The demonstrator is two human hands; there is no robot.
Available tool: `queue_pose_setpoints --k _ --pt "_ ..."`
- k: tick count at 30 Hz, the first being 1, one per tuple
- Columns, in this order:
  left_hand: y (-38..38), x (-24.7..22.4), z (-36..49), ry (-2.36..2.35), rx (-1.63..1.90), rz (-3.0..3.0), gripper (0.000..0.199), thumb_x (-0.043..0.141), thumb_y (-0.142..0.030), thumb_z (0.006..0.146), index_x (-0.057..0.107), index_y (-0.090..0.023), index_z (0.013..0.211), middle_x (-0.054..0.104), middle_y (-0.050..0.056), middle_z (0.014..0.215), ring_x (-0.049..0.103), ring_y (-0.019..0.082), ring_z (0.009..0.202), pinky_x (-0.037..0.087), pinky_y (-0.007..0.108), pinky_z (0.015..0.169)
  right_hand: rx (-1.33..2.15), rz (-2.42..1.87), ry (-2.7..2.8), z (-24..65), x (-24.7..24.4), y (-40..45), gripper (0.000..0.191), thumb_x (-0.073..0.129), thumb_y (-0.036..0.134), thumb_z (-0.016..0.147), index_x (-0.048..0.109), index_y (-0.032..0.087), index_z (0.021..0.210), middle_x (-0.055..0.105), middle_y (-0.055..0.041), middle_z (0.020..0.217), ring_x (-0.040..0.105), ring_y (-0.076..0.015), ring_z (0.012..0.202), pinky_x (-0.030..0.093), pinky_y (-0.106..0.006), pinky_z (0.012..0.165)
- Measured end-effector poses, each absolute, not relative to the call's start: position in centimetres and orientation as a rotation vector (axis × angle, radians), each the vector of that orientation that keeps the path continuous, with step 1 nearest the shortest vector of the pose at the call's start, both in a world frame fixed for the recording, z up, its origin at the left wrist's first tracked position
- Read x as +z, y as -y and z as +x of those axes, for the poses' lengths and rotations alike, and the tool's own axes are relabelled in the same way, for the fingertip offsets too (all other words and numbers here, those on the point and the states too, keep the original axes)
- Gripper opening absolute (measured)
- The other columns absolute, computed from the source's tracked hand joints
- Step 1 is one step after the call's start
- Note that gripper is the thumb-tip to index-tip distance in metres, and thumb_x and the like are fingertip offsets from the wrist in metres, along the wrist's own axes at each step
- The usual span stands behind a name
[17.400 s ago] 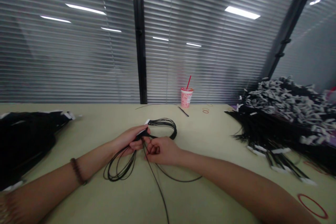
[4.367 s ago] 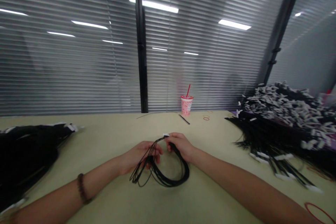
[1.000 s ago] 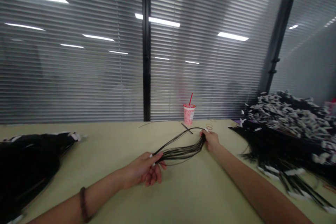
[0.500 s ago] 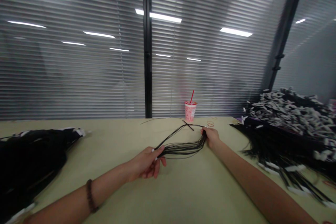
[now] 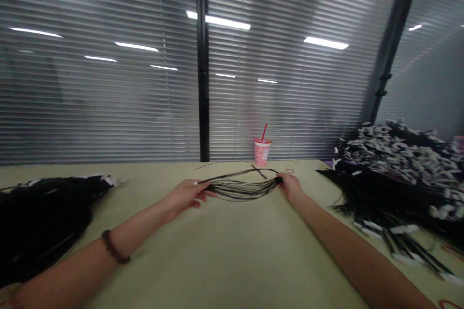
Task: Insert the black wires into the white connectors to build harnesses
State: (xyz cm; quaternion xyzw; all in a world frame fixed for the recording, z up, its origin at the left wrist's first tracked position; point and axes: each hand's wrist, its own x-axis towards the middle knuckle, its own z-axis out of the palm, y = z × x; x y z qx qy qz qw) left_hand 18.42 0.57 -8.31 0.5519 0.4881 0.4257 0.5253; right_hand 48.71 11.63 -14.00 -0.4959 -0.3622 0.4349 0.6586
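Observation:
A bundle of thin black cables (image 5: pixel 242 189) spans the gap between my two hands, sagging slightly in the middle. My left hand (image 5: pixel 190 193) pinches its left end, where a small white connector shows at the fingers. At the other end, my right hand (image 5: pixel 289 186) grips the gathered cables between thumb and fingers. One thicker strand arches above the rest of the bundle. Just behind it, a short black strip (image 5: pixel 258 171) lies on the table.
A pink patterned cup (image 5: pixel 261 152) with a red straw stands at the table's back edge. Rubber bands (image 5: pixel 289 169) lie near my right hand. Black cables (image 5: pixel 39 222) are heaped at left; a large pile of white-ended cables (image 5: pixel 398 164) fills the right. Window blinds rise behind.
My left hand has moved left and away from me, drawing the bundle out longer and flatter. My right hand has stayed nearly in place, still holding its end.

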Motion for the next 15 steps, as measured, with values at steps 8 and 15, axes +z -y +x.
queue_pose_setpoints --k 8,15 --pt "-0.4 -1.9 11.8 -1.403 0.891 1.452 0.028 0.061 -0.032 0.069 0.061 -0.004 0.071 0.065 0.007 0.06 0.047 0.007 0.044 0.028 0.019 0.046 1.265 -1.212 1.298 47.3 -13.0 -9.9 0.016 0.069 0.02 0.052 0.057 0.009 0.05 0.051 0.0001 0.039 0.038 -0.0065 0.037 0.022 -0.019 0.039" --pt "0.6 -1.4 9.1 -1.553 0.509 1.526 0.038 0.059 -0.041 0.068 0.063 -0.004 0.067 0.065 0.011 0.062 0.055 0.014 0.049 0.029 0.017 0.045 1.281 -1.126 1.539 46.2 -13.0 -8.5 0.027 0.07 0.027 0.055 0.053 0.011 0.042 0.047 0.0034 0.038 0.035 -0.0053 0.04 0.023 -0.019 0.045"
